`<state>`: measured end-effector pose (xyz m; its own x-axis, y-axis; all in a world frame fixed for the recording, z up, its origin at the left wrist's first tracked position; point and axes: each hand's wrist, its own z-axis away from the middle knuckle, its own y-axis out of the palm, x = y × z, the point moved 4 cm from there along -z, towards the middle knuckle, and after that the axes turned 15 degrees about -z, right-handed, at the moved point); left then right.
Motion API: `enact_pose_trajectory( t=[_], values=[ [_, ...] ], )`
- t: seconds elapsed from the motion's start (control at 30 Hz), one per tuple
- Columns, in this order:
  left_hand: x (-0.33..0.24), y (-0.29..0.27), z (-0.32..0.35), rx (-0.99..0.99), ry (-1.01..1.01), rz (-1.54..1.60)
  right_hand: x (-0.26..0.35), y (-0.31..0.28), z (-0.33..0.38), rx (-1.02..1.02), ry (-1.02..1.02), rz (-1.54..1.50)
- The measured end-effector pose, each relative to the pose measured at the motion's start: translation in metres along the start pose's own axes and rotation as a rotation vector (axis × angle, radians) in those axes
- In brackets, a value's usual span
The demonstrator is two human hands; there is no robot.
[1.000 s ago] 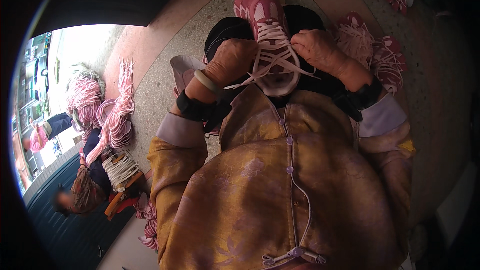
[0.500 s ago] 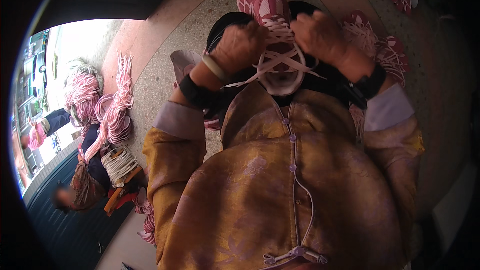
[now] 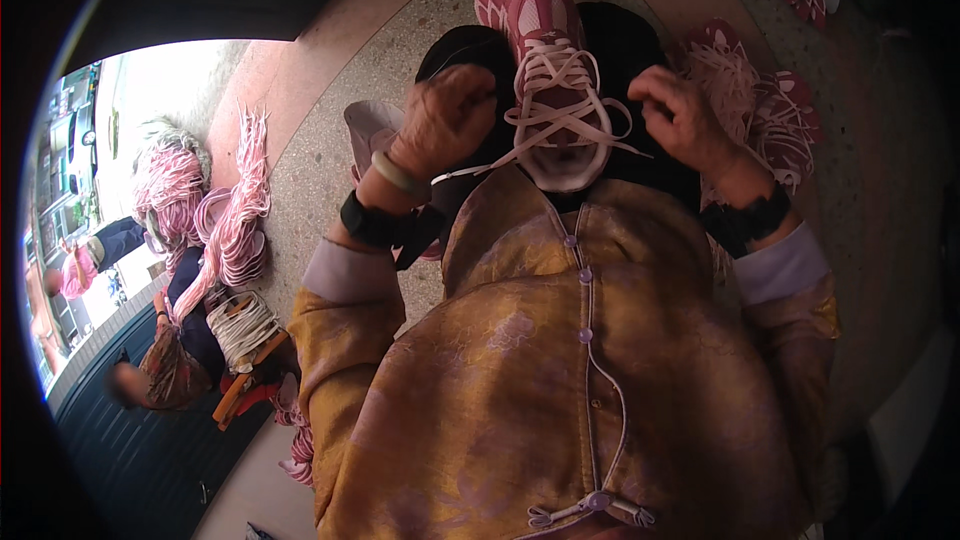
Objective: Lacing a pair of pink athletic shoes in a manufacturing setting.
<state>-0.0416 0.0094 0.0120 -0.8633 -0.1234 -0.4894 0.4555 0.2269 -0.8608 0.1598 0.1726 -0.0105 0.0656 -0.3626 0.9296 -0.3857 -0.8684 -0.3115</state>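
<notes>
A pink and white sneaker rests between my knees, toe away from me. White shoelaces run through its eyelets and cross over the opening. One loose end trails left and another right, and slack loops stand up along the right side. My left hand hovers left of the shoe with its fingers loosely bent and apart. To the right of the laces, my right hand is held off the shoe, its fingers also bent and spread from the thumb. I see no lace running to either hand.
More pink shoes and bundled laces lie on the floor at right. Another shoe is beside my left forearm. At far left are pink lace heaps, a white lace bundle and a seated person.
Both hands have moved outward from the laces, the left one left and the right one right, and come off them. The lace loops on the right side now hang slack.
</notes>
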Motion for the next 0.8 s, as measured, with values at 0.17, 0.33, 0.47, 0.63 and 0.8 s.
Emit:
enact_pose_trajectory(
  t=[0.17,0.33,0.47,0.63,0.8],
  values=[
    [-0.018,0.014,0.014,0.131,0.095,0.058,0.005,0.019,0.012,0.049,-0.03,0.108],
    [-0.012,0.017,0.006,-0.106,0.121,0.012,-0.002,0.008,-0.005,-0.081,0.018,-0.142],
    [-0.002,0.025,-0.009,-0.005,-0.196,0.108,-0.016,0.0,-0.026,-0.171,0.402,-0.553],
    [0.004,0.031,-0.013,0.084,-0.297,0.384,-0.036,0.004,-0.025,-0.122,0.575,-0.666],
    [0.007,0.029,-0.023,0.123,-0.41,0.221,-0.03,0.015,-0.036,-0.065,0.623,-0.543]
  ],
)
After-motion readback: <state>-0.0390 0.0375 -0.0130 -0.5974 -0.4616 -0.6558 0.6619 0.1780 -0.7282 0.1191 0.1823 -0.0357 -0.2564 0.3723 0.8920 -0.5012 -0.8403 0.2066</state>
